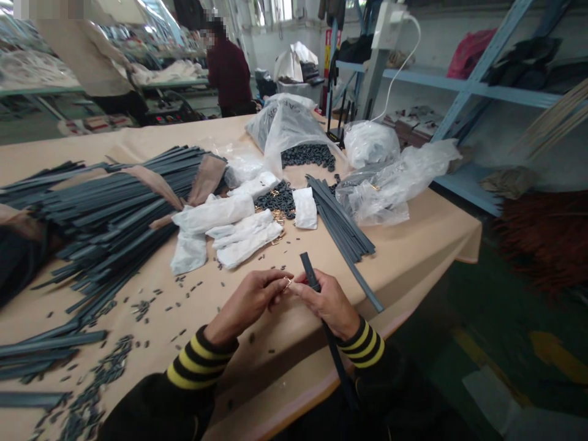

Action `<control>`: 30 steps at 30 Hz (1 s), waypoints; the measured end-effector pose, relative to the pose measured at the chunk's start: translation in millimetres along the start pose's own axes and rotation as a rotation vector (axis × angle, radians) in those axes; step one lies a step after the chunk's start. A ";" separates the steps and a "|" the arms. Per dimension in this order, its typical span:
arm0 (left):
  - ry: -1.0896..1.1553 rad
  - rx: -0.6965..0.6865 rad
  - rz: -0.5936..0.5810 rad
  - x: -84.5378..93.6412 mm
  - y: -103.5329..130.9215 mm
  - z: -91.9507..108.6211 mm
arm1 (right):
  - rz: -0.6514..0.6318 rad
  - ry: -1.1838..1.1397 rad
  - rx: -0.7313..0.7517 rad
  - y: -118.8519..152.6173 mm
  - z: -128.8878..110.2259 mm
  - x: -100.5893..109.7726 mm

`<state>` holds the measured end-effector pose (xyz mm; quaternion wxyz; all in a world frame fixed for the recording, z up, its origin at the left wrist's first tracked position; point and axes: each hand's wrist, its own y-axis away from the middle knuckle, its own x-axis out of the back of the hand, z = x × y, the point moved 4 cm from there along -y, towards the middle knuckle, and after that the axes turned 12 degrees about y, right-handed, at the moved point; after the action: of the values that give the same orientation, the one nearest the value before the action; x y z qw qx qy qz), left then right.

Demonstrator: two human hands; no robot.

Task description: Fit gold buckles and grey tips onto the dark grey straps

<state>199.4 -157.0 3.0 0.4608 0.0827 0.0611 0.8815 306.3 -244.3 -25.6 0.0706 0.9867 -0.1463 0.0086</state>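
My left hand (245,303) is closed, its thumb and fingers pinching a small gold metal buckle (287,282). My right hand (333,303) meets it fingertip to fingertip at the buckle and is closed round a dark grey-blue strap (309,269). One end of the strap stands up above that hand; the rest hangs down past the table's front edge. Just beyond my hands lie white wrapped packets (250,239), a heap of dark and gold buckles (280,201) and a bundle of loose straps (342,223). Whether the strap touches the buckle is hidden by my fingers.
A large pile of dark straps (128,199) covers the table's left, with small dark pieces (105,367) scattered nearby. Plastic bags (289,125) stand at the back. Blue shelving (441,79) rises at the right. Two people are beyond the table.
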 end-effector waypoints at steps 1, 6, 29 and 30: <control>0.051 0.016 0.040 -1.2 11.4 -4.4 | -0.022 0.046 0.019 1.8 -1.2 -4.2; 0.108 0.020 0.262 -4.2 45.2 -12.7 | -0.146 0.154 0.095 10.2 -4.8 -23.0; 0.350 0.021 0.116 -8.6 74.2 -17.9 | -0.454 0.003 -0.031 22.6 -0.8 -27.8; 0.375 0.027 0.131 -7.6 74.7 -19.5 | -0.431 0.061 -0.005 22.2 -2.8 -26.7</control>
<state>139.8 -206.2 -3.0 0.3817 -0.0730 0.1524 0.9087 274.3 -257.3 -20.8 0.0775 0.9943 0.0701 0.0229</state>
